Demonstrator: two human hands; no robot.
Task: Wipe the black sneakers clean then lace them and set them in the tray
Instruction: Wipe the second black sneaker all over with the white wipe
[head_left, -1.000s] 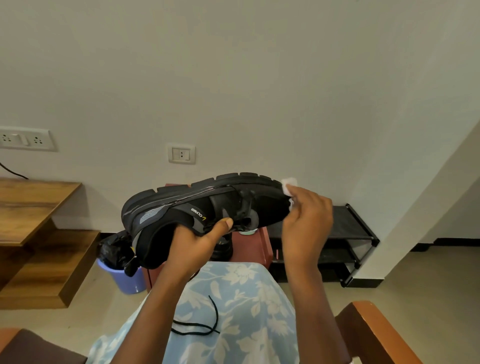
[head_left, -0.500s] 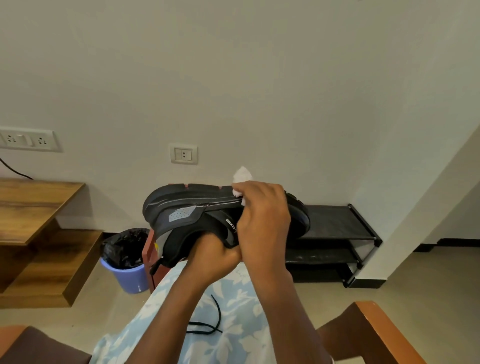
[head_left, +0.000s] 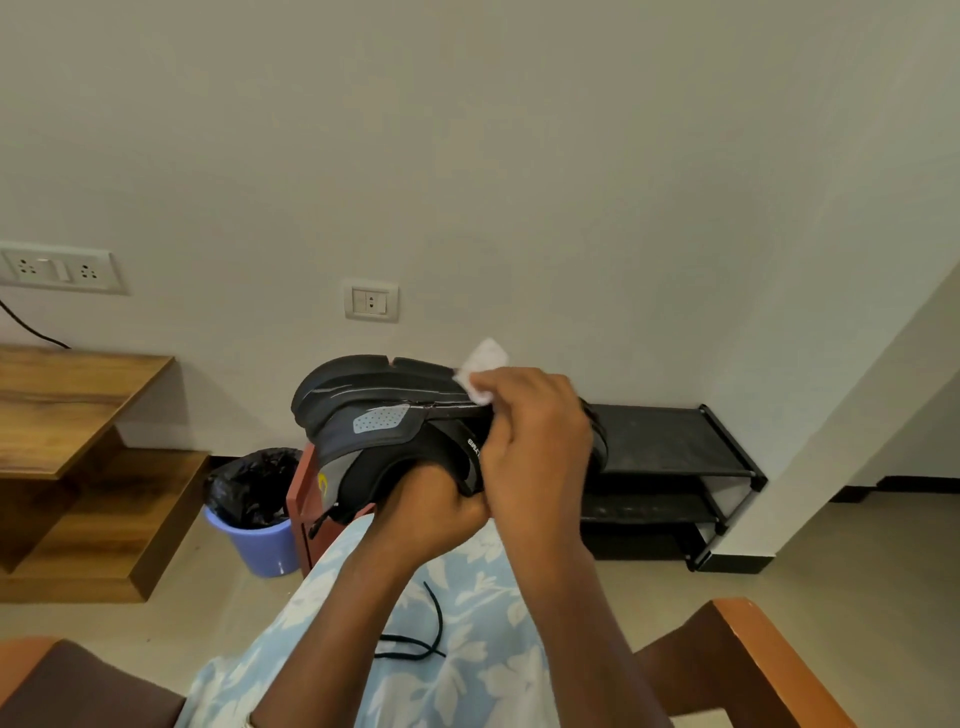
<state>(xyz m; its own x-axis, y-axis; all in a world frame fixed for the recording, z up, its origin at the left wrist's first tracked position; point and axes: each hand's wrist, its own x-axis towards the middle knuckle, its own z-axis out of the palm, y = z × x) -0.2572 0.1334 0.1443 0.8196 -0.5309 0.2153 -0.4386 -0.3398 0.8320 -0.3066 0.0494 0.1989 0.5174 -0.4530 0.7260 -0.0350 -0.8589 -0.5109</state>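
left grip (head_left: 431, 512) clasped black mesh sneaker (head_left: 363, 410), sole-up above lap | right grip (head_left: 537, 441) pinched white wipe (head_left: 483, 366) against its sole edge | lilac plastic bin (head_left: 265, 545) held black bag liner (head_left: 249, 486)

Setting: home interior, room type uncertain. Evidence: plain cream wall with socket plate (head_left: 371, 301); black two-tier shoe rack (head_left: 670, 441); blue waste bin (head_left: 260, 545) with black liner; stepped wooden shelf unit (head_left: 67, 405); wooden-armed chair (head_left: 753, 654); beige floor (head_left: 857, 551).

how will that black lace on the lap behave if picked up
Probably floppy: the black lace lies in loose curves on the floral lap. Likely very light, being so thin. Lifted by one end, it would probably dangle.
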